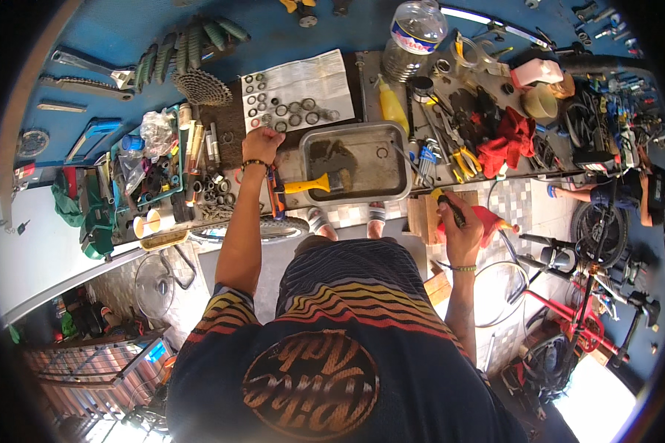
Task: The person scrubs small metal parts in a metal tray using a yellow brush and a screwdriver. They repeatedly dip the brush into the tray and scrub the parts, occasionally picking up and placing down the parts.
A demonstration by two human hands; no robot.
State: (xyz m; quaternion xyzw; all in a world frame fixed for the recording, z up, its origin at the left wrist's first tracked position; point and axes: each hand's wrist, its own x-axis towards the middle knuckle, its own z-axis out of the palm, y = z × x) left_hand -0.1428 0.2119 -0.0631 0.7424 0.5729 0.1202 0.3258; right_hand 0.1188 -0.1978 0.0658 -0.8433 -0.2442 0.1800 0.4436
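Observation:
My left hand is closed at the near edge of a white paper sheet, fingers curled together beside a red-rimmed ring. Whatever it may hold is too small to make out. Several dark rings and bearings lie in rows on the sheet. In front of the bench's right part, my right hand grips a yellow-and-black tool handle; the rest of the tool is hidden. Between my hands sits a metal tray with dark liquid and a small ring. A yellow-handled brush rests across its left rim.
A yellow squeeze bottle and large clear bottle stand behind the tray. Pliers and a red cloth lie to the right. A cassette and parts bin are left. Another person's arm shows far right.

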